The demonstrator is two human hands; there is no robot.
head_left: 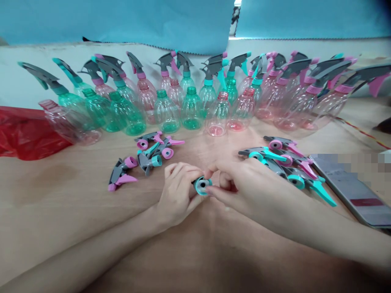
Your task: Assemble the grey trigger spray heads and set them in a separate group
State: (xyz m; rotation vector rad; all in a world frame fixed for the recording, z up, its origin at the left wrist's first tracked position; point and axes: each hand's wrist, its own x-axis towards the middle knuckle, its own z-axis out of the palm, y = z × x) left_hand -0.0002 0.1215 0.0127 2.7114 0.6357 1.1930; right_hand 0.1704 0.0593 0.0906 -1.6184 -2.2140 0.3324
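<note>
Loose spray heads point(145, 160) lie before bottles point(191, 110), left of what seems a phone point(346, 188)

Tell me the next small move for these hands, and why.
I'd probably have the right hand gently turn the turquoise collar to check its seating while the left hand steadies the spray head. The right thumb and fingers are already at the rim, the left hand grips from the other side, and the collar's open end faces the camera.
</note>
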